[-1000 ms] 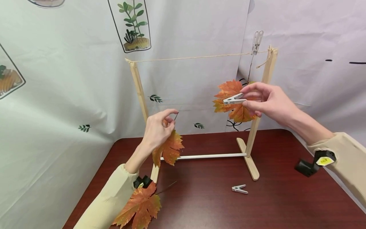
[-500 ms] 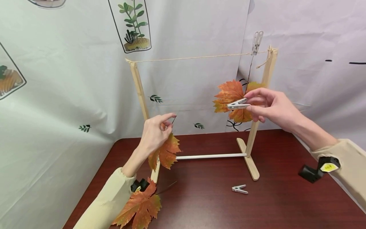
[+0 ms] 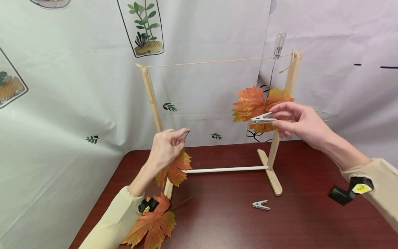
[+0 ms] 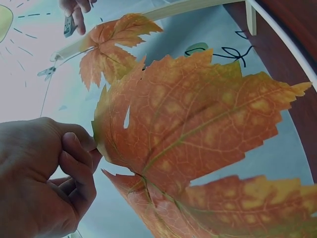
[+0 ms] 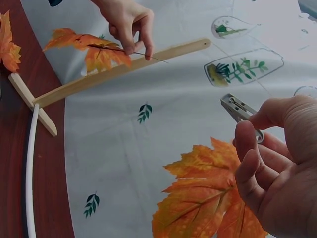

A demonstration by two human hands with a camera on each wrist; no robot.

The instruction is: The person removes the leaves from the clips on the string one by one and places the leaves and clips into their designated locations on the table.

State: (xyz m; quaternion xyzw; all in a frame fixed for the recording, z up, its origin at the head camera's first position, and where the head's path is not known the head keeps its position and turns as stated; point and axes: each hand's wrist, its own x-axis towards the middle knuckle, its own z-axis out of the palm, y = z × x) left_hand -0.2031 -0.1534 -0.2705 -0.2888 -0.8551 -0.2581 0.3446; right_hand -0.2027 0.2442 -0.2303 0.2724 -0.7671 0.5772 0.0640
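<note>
My left hand (image 3: 165, 148) pinches the thin stem of an orange autumn leaf (image 3: 176, 170), which hangs below the fingers in front of the rack's left post. In the left wrist view this leaf (image 4: 198, 119) fills much of the picture. My right hand (image 3: 303, 121) holds a white clothespin (image 3: 262, 118) between thumb and fingers; the same clothespin (image 5: 241, 109) shows in the right wrist view. Behind that hand another leaf (image 3: 252, 103) hangs by its stem from a clothespin (image 3: 279, 45) on the string (image 3: 205, 62), near the right post.
A wooden rack with a right post (image 3: 275, 148) and a white crossbar (image 3: 227, 169) stands on the dark red table (image 3: 217, 221). One more clothespin (image 3: 261, 205) lies on the table at right. Another leaf (image 3: 153, 224) lies at the front left, beside my left forearm.
My left hand has moved down and slightly left with its leaf. My right hand has lowered and shifted right, still holding the clothespin.
</note>
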